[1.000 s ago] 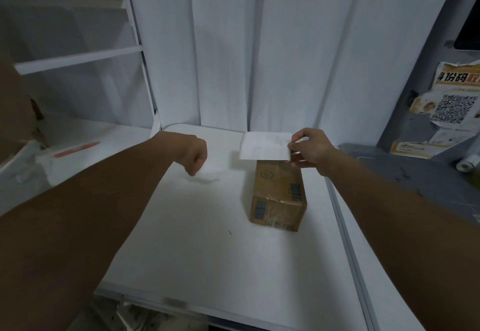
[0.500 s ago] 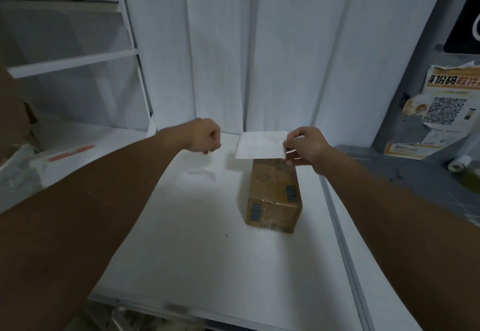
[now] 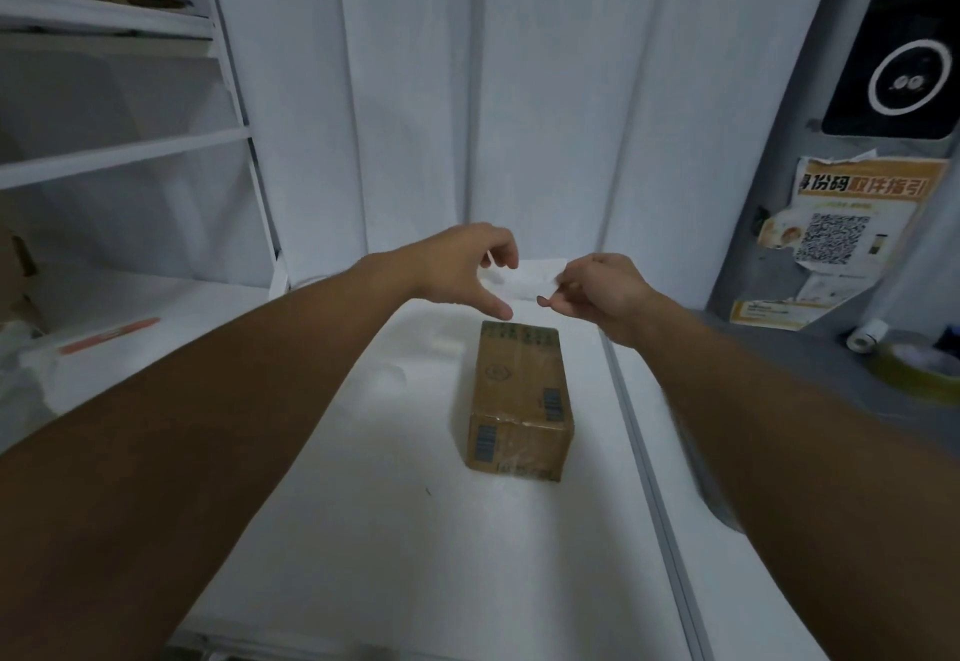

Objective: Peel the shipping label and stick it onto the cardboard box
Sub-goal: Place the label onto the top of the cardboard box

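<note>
A brown cardboard box [image 3: 519, 400] with barcode stickers lies on the white table [image 3: 395, 530], its long side pointing away from me. Above its far end hangs the white shipping label [image 3: 537, 278], faint against the white wall. My right hand [image 3: 602, 291] pinches the label's right edge between thumb and fingers. At the label's left edge is my left hand [image 3: 462, 271], thumb and fingers spread apart. Whether it touches the paper I cannot tell.
A small white scrap [image 3: 447, 346] lies on the table left of the box. White shelves [image 3: 119, 156] stand at the left, with a red-orange strip [image 3: 109, 335] on the lower one. The grey counter [image 3: 810, 364] at right holds tape rolls [image 3: 867, 338]; a QR poster [image 3: 852, 229] hangs above.
My left hand has moved right from a closed fist to spread fingers at the label's left edge. The right hand still holds the label above the box's far end.
</note>
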